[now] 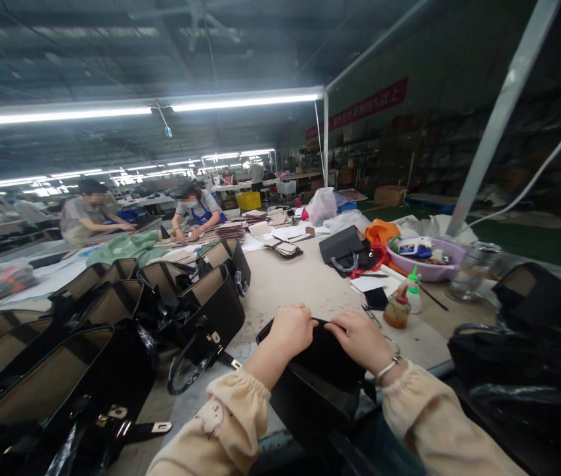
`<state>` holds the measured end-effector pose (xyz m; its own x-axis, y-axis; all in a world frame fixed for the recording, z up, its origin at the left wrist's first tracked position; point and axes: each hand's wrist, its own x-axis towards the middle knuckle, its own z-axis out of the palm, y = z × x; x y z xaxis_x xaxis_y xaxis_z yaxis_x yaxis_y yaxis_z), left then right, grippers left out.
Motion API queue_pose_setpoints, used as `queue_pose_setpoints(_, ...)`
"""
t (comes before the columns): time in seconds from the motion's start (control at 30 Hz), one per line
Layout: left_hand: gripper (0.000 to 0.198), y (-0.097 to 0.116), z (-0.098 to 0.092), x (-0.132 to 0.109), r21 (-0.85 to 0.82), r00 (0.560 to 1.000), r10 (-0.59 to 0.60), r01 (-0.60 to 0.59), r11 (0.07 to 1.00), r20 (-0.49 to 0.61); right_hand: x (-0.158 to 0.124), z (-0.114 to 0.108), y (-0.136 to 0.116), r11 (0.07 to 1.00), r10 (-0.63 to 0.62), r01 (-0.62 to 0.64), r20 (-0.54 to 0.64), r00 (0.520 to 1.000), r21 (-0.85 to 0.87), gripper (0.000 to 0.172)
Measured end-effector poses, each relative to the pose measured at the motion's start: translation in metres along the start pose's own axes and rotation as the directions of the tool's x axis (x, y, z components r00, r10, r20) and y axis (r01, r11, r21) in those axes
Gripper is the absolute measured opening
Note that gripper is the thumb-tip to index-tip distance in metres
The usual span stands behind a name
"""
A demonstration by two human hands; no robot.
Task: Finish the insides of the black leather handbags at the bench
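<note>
A black handbag [317,387] stands open in front of me at the table's near edge. My left hand [294,334] is closed on its far rim, fingers curled over the edge. Close beside it, my right hand [359,337] pinches the same rim between thumb and fingers. The fingertips of both hands are only a short gap apart. The bag's inside is dark, and its lower part is hidden by my forearms and the table edge. To the left stands another black handbag [218,307] with a metal clasp and a wrapped handle.
Several more black bags [62,390] with beige insides crowd the left. More dark bags [513,357] lie right. Beyond are a glue bottle [397,309], a green-capped bottle [413,291], a purple basin [429,270] and a glass jar [473,274]. Two co-workers [201,208] handle flat pieces.
</note>
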<state>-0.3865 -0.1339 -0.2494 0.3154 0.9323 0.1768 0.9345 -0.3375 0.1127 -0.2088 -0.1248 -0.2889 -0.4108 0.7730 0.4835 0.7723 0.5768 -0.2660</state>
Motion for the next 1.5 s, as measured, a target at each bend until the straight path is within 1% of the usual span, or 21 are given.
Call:
queue_pose_setpoints(0.17, 0.023, -0.020, -0.004, -0.006, -0.085, 0.990, 0.138, -0.136, 0.987, 0.019, -0.003, 0.003, 0.003, 0.998, -0.063, 0.063, 0.000, 0.998, -0.009, 0.029)
queue_pose_setpoints(0.23, 0.023, -0.027, -0.005, -0.009, -0.109, 0.984, 0.175, -0.172, 0.979, 0.023, -0.003, 0.002, 0.004, 0.998, -0.061, 0.061, -0.013, 0.998, -0.007, 0.029)
queue_pose_setpoints(0.3, 0.025, -0.032, -0.005, -0.012, -0.122, 0.982, 0.191, -0.189, 0.974, 0.004, -0.003, 0.003, 0.005, 0.999, -0.050, 0.050, -0.028, 0.998, -0.001, 0.029)
queue_pose_setpoints(0.4, 0.025, -0.033, -0.004, -0.013, -0.123, 0.983, 0.173, -0.179, 0.976, -0.056, -0.002, 0.004, 0.006, 0.999, -0.039, 0.039, -0.028, 0.999, 0.006, 0.027)
queue_pose_setpoints(0.47, 0.024, -0.032, -0.003, -0.011, -0.102, 0.986, 0.154, -0.160, 0.982, -0.068, -0.002, 0.004, 0.006, 0.999, -0.034, 0.035, -0.023, 0.999, 0.010, 0.027)
queue_pose_setpoints(0.63, 0.027, -0.030, -0.002, -0.008, -0.028, 0.995, 0.094, -0.095, 0.995, -0.038, -0.002, 0.003, 0.005, 0.999, -0.024, 0.025, -0.027, 0.999, 0.037, 0.028)
queue_pose_setpoints(0.83, 0.031, -0.024, -0.004, -0.008, 0.027, 1.000, -0.014, 0.014, 1.000, 0.006, -0.001, 0.002, 0.004, 0.998, -0.020, 0.020, 0.007, 1.000, 0.051, 0.029)
queue_pose_setpoints(1.07, 0.031, -0.017, -0.006, -0.006, 0.074, 0.997, -0.077, 0.076, 0.994, 0.013, -0.004, -0.001, -0.001, 0.999, -0.020, 0.019, 0.007, 1.000, 0.032, 0.030)
queue_pose_setpoints(1.33, 0.030, -0.016, 0.001, -0.005, 0.058, 0.995, -0.100, 0.100, 0.993, -0.004, -0.003, 0.002, 0.000, 1.000, -0.026, 0.026, 0.000, 1.000, 0.004, 0.031)
queue_pose_setpoints(1.5, 0.029, -0.016, 0.002, -0.006, 0.043, 0.995, -0.102, 0.103, 0.994, -0.016, -0.004, -0.007, -0.007, 0.997, 0.019, -0.014, 0.058, 0.998, -0.081, 0.033)
